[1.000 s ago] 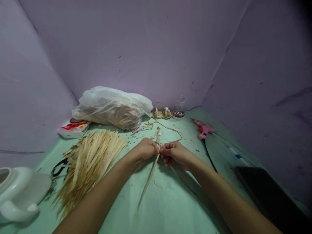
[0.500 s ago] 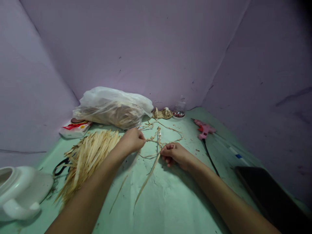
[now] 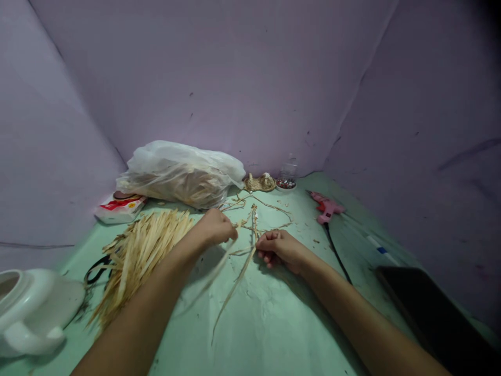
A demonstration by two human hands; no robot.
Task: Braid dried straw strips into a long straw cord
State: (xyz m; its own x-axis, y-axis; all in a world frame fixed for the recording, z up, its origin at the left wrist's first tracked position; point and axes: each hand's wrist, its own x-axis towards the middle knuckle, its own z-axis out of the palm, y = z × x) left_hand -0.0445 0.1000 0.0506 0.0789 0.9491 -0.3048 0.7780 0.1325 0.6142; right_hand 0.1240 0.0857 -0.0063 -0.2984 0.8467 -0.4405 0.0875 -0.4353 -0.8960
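Note:
My left hand (image 3: 219,227) is closed in a pinch on a pale dried-fibre strip (image 3: 213,274), which trails down toward my forearm and is smeared by motion. To its right, my right hand (image 3: 281,247) pinches a thin twisted fibre cord (image 3: 255,224) near its lower end. Below those fingers a loose fibre tail (image 3: 234,300) runs down along the table. Behind both hands, a longer twisted cord (image 3: 287,213) lies in a loop. My fingertips partly hide where the strips meet.
A bundle of dried strips (image 3: 151,250) lies left, beside black-handled scissors (image 3: 96,269) and a white ceramic pot (image 3: 37,308). Behind are a plastic bag (image 3: 183,172), a woven piece (image 3: 260,183) and a bead container (image 3: 286,183). Right: pink glue gun (image 3: 326,206), dark phone-like slab (image 3: 430,313).
My left hand has shifted slightly right and down, its strip now swinging below it. A thin strip end that showed lower on the table is no longer there. My right hand stays put.

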